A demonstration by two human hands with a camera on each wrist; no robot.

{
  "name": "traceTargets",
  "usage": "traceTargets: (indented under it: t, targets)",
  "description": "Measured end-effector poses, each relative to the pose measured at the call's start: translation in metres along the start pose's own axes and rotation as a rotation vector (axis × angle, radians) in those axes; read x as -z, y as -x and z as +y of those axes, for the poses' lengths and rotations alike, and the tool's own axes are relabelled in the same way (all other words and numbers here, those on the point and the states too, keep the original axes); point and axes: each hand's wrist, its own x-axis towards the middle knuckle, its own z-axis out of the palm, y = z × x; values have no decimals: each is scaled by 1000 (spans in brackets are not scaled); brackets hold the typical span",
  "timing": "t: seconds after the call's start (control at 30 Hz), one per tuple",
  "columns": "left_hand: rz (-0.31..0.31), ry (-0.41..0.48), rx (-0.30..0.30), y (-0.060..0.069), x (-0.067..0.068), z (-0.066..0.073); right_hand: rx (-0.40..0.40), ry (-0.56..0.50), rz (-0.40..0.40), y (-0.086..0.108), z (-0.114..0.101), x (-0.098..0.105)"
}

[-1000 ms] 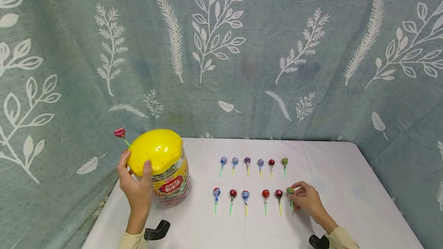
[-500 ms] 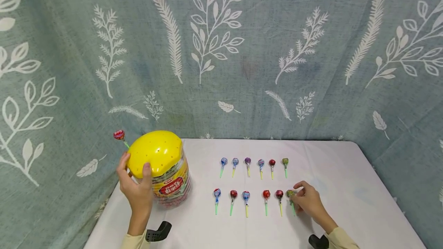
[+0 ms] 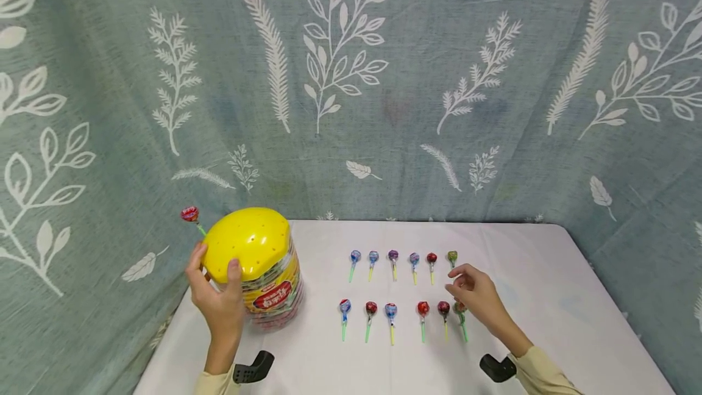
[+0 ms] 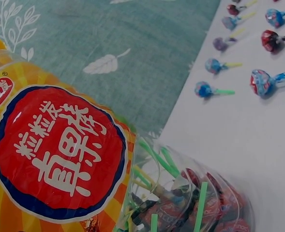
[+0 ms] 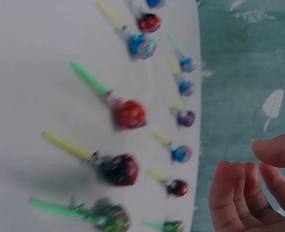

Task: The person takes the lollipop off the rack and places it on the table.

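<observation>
A clear candy jar (image 3: 274,294) with a yellow lid (image 3: 249,242) stands tilted at the table's left. My left hand (image 3: 219,303) grips it at the lid, thumb in front and fingers at the far left side. A red lollipop (image 3: 189,214) on a green stick pokes out beside the lid; its lower end is hidden. In the left wrist view, the jar's label (image 4: 60,154) and lollipops inside (image 4: 215,208) show. My right hand (image 3: 478,294) hovers over the rows' right end, fingers loosely bent and holding nothing, partly covering a green lollipop (image 3: 462,320).
Wrapped lollipops lie in two rows on the white table (image 3: 395,370). The back row includes a purple one (image 3: 393,255); the front row includes a red one (image 3: 423,309). A leaf-patterned curtain (image 3: 351,78) hangs behind the table.
My right hand has let go of the green lollipop at the front row's right end and moved up and slightly left. That lollipop stays on the table. My left hand still grips the jar.
</observation>
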Motion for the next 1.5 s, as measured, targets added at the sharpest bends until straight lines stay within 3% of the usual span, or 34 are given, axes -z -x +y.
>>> traceTargets:
  t: [0.17, 0.4, 0.57, 0.83, 1.1, 1.37, 1.5]
  targets:
    - [10, -24, 6, 0, 1, -1, 100, -26, -49, -6, -27, -9]
    - [25, -30, 14, 4, 2, -1, 213, -53, -125, 0, -92, -17]
    - [20, -39, 18, 5, 2, -1, 261, -49, -157, 2, -121, -25]
    - [19, -28, 10, 3, 0, 1, 338, -113, -191, -5, -147, -38]
    - [19, -18, -11, 0, -2, 27, 385, -147, -234, -7, -177, -54]
    - [10, -32, -13, 2, 0, 0, 456, -181, -254, -32, -180, -83]
    - [8, -28, -18, 2, 2, -3, 507, -192, -272, -38, -188, -94]
